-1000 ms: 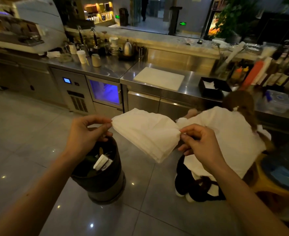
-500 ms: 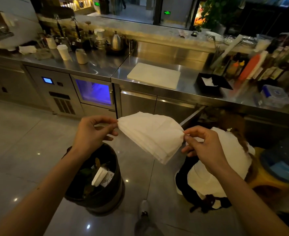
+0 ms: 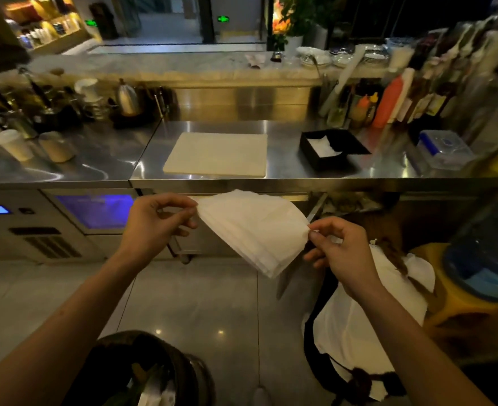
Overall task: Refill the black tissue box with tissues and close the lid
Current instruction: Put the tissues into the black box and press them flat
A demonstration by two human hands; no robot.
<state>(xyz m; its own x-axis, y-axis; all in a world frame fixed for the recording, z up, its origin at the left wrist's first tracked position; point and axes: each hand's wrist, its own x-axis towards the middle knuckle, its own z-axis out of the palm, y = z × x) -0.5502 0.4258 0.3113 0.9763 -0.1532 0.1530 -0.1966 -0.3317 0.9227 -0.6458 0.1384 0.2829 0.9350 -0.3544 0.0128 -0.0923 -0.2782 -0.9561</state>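
Tissues (image 3: 253, 230): a stack of thin white paper sheets, held in mid-air at the centre of the frame, in front of the counter edge. The stack sags into a soft fan shape. Its long axis runs from upper left to lower right between the two hands, and a loose layered corner points down toward the floor. The separate sheet edges show as fine lines along the lower margin.

Left hand (image 3: 154, 227): thumb and forefinger pinched on the upper-left corner of the stack; the remaining fingers are curled loosely.

Right hand (image 3: 344, 253): thumb and forefinger pinched on the right corner of the stack, lower than the left-hand grip; the other fingers are half curled.

Black tissue box (image 3: 331, 150): square, matte, rigid, standing on the stainless steel counter (image 3: 286, 168) in the upper right of the frame, well apart from the held stack. Its top is open and a few white tissues lie inside at the left part.

A pale rectangular cutting board (image 3: 217, 153) lies flat on the counter to the left of the box. A round dark waste bin (image 3: 154, 373) stands on the glossy tiled floor at the bottom of the frame. A second person in a white top (image 3: 356, 323) crouches at lower right.
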